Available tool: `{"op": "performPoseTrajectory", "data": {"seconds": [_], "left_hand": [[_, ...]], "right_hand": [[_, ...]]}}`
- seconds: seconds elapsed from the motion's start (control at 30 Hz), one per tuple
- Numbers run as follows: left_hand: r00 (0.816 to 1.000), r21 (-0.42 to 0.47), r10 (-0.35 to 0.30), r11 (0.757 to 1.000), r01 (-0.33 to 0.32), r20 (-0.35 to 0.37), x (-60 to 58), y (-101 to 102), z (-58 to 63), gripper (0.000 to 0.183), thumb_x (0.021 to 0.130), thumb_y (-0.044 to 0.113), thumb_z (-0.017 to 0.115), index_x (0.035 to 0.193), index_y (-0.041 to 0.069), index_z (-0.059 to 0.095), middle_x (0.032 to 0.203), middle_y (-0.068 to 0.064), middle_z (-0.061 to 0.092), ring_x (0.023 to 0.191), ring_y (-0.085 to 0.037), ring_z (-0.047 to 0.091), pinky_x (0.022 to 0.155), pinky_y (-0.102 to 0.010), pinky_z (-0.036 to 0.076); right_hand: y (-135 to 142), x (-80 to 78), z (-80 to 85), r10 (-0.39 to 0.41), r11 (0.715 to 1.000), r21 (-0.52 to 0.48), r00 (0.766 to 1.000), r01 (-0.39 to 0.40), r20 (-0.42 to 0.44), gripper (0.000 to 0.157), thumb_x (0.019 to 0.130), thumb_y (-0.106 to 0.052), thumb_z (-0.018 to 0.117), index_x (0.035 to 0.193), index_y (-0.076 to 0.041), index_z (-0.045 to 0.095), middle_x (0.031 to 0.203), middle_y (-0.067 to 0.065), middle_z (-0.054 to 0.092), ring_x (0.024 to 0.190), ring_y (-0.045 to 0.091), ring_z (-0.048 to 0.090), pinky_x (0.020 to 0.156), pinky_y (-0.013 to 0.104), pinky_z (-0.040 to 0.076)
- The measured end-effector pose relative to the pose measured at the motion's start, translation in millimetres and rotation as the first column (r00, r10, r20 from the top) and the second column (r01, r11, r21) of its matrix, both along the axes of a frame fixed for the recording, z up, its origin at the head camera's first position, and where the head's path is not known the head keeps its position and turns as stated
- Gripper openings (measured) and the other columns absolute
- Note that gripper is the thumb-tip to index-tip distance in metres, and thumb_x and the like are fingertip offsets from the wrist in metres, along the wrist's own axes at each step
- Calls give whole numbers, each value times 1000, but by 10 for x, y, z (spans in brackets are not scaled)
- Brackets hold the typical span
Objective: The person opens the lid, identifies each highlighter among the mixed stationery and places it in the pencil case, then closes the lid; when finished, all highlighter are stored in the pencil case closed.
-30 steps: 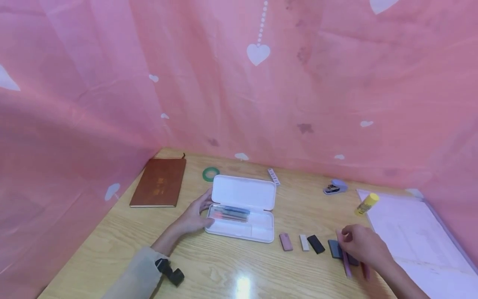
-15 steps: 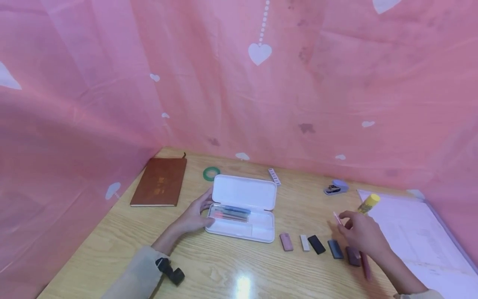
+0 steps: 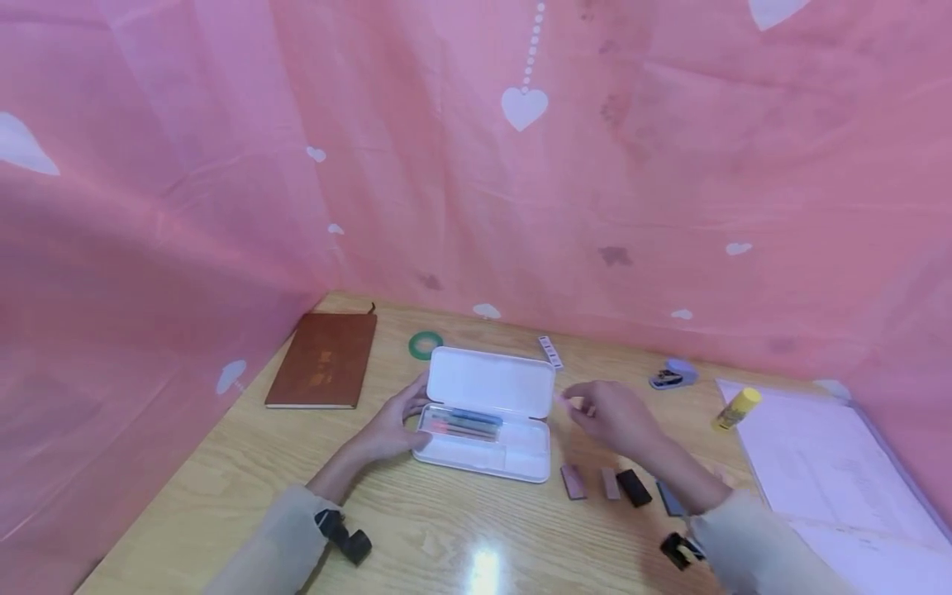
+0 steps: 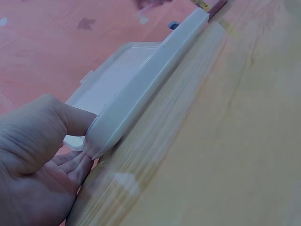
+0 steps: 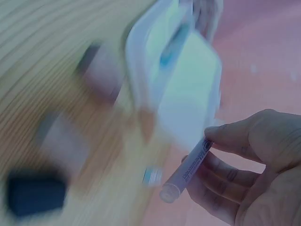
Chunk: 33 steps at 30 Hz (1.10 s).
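A white pencil case (image 3: 526,459) stands with its lid up on the wooden table, several pens (image 3: 468,423) lying in its rear compartment. My left hand (image 3: 387,431) grips its left end, the thumb on the near corner and the fingers round the side and beneath, as the left wrist view shows. Just right of the lid, my right hand (image 3: 611,416) is raised above the table. Between thumb and fingers it pinches a slim pale-purple marker (image 5: 186,172) with small print on the barrel. In the head view most of the marker is hidden by the hand.
Several erasers lie in front of the right arm, among them a pink one (image 3: 573,482) and a black one (image 3: 635,488). A brown notebook (image 3: 322,361), green tape roll (image 3: 426,345), small stapler (image 3: 673,374), yellow glue stick (image 3: 738,410) and white sheet (image 3: 811,450) lie around.
My right hand has lifted the marker from beside the erasers on the right and carried it left to the pencil case. The left hand keeps its grip on the case.
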State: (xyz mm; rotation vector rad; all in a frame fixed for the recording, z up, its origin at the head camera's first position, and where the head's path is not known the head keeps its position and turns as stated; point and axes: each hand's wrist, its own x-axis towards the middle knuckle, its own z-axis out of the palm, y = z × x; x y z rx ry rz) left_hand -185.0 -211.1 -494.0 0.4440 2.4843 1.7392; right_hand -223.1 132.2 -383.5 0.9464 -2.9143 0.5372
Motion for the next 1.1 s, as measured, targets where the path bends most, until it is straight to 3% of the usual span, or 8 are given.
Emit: {"op": "performPoseTrajectory", "data": {"seconds": [0.1, 0.23, 0.33, 0.47, 0.67, 0.87, 1.1], "left_hand": [[1000, -11, 7, 1000, -7, 0, 4, 8, 11, 99, 76, -6, 67, 152, 22, 11, 142, -9, 43, 130, -26, 43, 112, -42, 31], [1000, 11, -15, 1000, 14, 5, 43, 30, 119, 98, 74, -8, 67, 152, 11, 9, 142, -15, 41, 129, -30, 43, 111, -45, 31], [999, 24, -35, 999, 34, 21, 85, 35, 221, 97, 75, -8, 66, 152, 6, 8, 143, -20, 39, 129, -32, 43, 111, -46, 31], [999, 31, -43, 999, 42, 32, 120, 34, 281, 96, 76, -9, 65, 151, 4, 6, 144, -22, 38, 129, -34, 42, 111, -46, 31], [998, 59, -64, 996, 65, -9, 106, 36, 246, 97, 74, -12, 63, 150, -1, 4, 142, -27, 37, 127, -38, 43, 110, -48, 32], [1000, 26, -16, 1000, 15, 9, 26, 7, 40, 100, 74, -10, 65, 152, 12, 7, 144, -17, 39, 129, -29, 44, 111, -40, 33], [999, 22, 10, 1000, -10, 35, 8, 0, -8, 101, 74, -9, 66, 153, 19, 8, 144, -10, 40, 129, -24, 45, 111, -39, 32]], "right_hand": [[-396, 2, -52, 83, 997, -9, 996, -83, -12, 16, 84, -17, 69, 98, -11, 73, 68, -4, 66, 61, 6, 55, 51, 23, 45], [-826, 59, -117, 142, 990, -14, 989, -142, 46, 17, 83, -14, 69, 99, -14, 74, 77, -3, 68, 63, 6, 53, 52, 22, 44], [-1071, 95, -155, 160, 987, -7, 983, -160, 86, 19, 83, -13, 69, 101, -15, 74, 81, -2, 69, 65, 7, 54, 55, 23, 45], [-1300, 107, -227, 192, 981, 10, 979, -193, 64, 18, 84, -14, 68, 100, -15, 74, 82, -1, 70, 70, 9, 58, 60, 27, 49], [-1441, 131, -392, 230, 972, 37, 971, -233, 62, 17, 84, -12, 68, 99, -15, 75, 89, -2, 71, 78, 10, 61, 68, 28, 53], [-1463, 200, -497, 252, 966, 59, 967, -250, -43, 11, 83, -9, 67, 88, -16, 74, 70, -7, 58, 62, 7, 47, 53, 20, 41], [-1351, 196, -382, 203, 979, 11, 979, -203, 8, 18, 83, -14, 69, 101, -15, 74, 80, -4, 61, 68, 8, 51, 58, 23, 46]]}}
